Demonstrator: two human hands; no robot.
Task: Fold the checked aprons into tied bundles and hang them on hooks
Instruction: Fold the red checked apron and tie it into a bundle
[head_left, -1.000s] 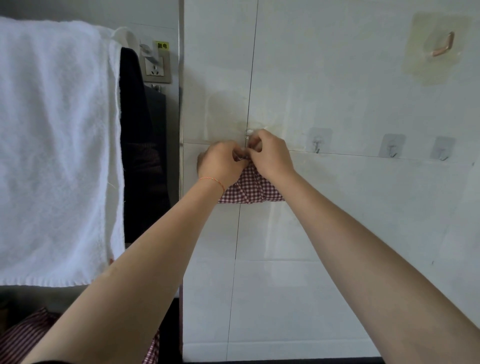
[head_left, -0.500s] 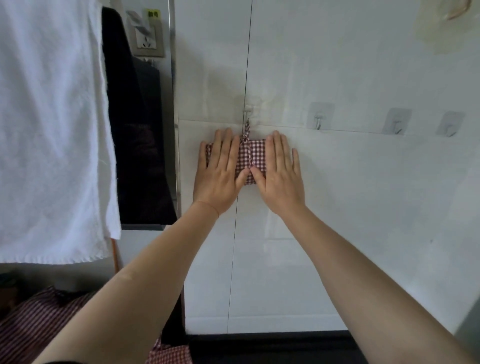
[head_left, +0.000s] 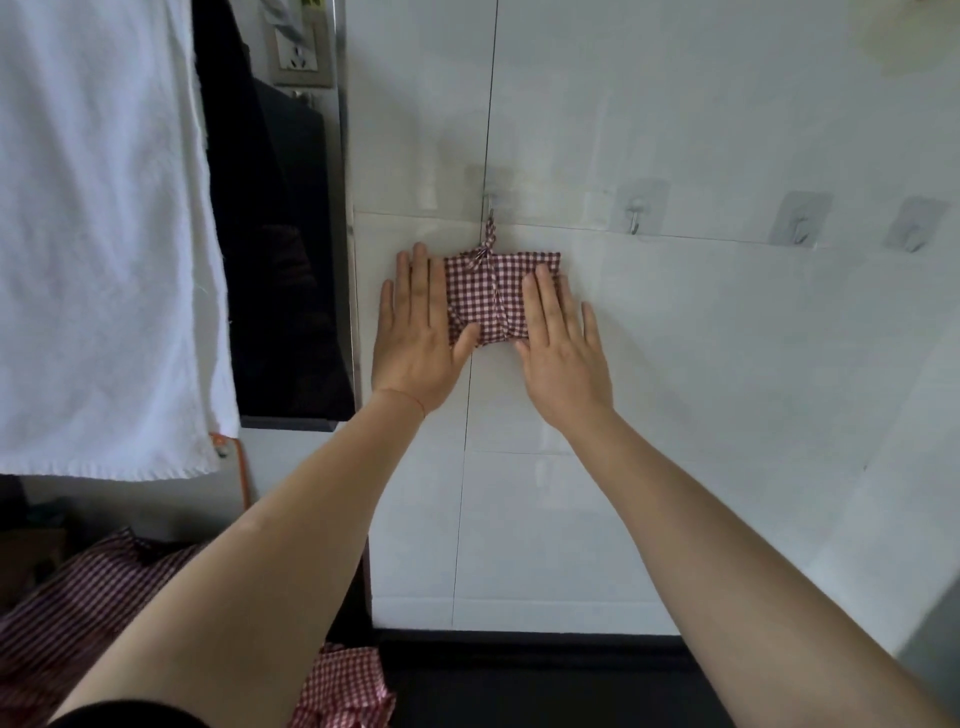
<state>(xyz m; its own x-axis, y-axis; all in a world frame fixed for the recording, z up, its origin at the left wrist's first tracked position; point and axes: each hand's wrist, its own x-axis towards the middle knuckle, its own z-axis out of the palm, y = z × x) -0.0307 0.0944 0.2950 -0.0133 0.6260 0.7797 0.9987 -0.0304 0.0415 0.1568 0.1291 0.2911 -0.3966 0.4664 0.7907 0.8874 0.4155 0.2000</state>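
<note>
A red-and-white checked apron bundle (head_left: 493, 291), tied with its own string, hangs by a loop from the leftmost wall hook (head_left: 490, 200) on the white tiled wall. My left hand (head_left: 418, 338) lies flat with straight fingers on the bundle's left edge and the wall. My right hand (head_left: 558, 343) lies flat over the bundle's right side. More checked apron cloth (head_left: 88, 597) lies low at the left, and another checked piece (head_left: 345, 686) shows at the bottom between my arms.
Three bare adhesive hooks (head_left: 636, 215), (head_left: 800, 223), (head_left: 914, 231) line the wall to the right. A white towel (head_left: 98, 234) hangs at the left beside a dark garment (head_left: 270, 249) and a wall socket (head_left: 298, 49).
My hands went from pinching the string at the hook to lying flat on the hung bundle, then slid apart to its sides. The view tilted downward.
</note>
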